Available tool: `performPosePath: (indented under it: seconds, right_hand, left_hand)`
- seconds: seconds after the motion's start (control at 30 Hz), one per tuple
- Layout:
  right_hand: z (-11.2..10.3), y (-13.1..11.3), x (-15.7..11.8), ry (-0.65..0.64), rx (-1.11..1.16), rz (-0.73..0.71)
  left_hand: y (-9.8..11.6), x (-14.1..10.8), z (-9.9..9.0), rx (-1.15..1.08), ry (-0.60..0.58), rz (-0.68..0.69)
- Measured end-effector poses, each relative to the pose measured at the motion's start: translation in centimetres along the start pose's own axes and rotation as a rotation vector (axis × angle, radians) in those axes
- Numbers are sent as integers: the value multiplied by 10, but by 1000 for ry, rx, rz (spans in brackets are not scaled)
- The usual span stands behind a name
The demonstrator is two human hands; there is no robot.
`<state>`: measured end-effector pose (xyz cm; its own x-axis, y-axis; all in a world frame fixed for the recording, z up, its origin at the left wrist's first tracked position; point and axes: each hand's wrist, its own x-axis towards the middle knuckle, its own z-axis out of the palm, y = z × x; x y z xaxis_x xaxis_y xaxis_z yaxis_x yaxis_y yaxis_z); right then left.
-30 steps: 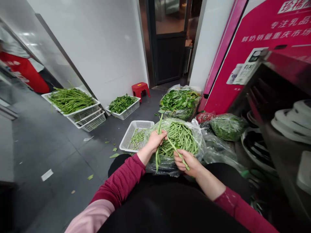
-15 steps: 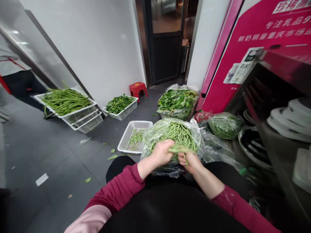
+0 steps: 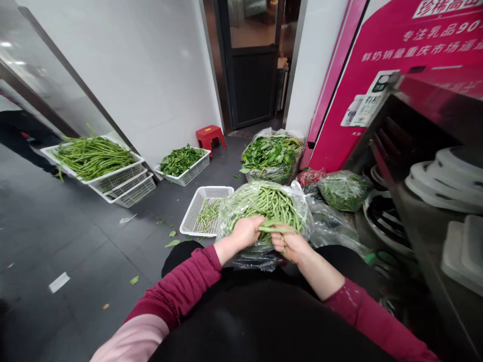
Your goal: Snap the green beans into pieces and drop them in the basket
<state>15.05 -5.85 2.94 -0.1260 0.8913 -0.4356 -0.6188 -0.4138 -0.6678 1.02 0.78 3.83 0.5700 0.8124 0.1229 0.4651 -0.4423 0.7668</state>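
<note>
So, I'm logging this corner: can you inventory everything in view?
Plastic bag of green beans: one, clear, centre
Plastic basket of bean pieces: one, white, left of bag
Second plastic basket of leafy greens: one, white, by the wall
Basket stack, long beans atop: one, white, far left
Plastic stool: one, red, near the doorway
Plastic sacks of greens: two, clear, behind and right
Bagged bundle: one, red, between those sacks
Half-glazed door: one, dark, back
Printed panel: one, pink, upper right
Stacked pieces: several, white, far right
Leaf scraps: several, green, floor
Co-worker: one, dark trousers, left edge
Left hand, right hand: two, maroon-sleeved, grip on loose beans at the bag
</note>
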Motion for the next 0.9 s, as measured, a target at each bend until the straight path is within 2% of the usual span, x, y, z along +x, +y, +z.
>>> performPosePath:
  seconds: [0.07,0.17,0.23,0.3,0.37,0.43,0.63,0.77,0.9]
  right_hand:
    - [-5,-7,0,12,-21,-81]
    - [-13,-9,3,5,-16,-34]
    - [-14,-2,5,-36,-30,40]
    - [-11,10,4,-132,-100,89]
    - [-5,21,1,-209,-213,99]
    - [0,28,-3,-218,-325,74]
    - [8,27,-13,-245,-495,7]
    - [10,26,-14,-146,-606,-91]
    - [5,23,-20,-32,-773,-367]
  left_hand:
    - [-6,10,-1,-267,89,-207]
    - [-13,31,-12,-764,194,-534]
    - [-14,41,-20,-978,238,-624]
    - [-12,46,-26,-1071,278,-637]
    - [-8,46,-28,-1097,318,-623]
    - [-5,45,-26,-1092,365,-603]
    - [-1,47,-20,-922,556,-502]
    - [-5,48,-22,-763,637,-421]
    - [-20,44,-29,-598,641,-398]
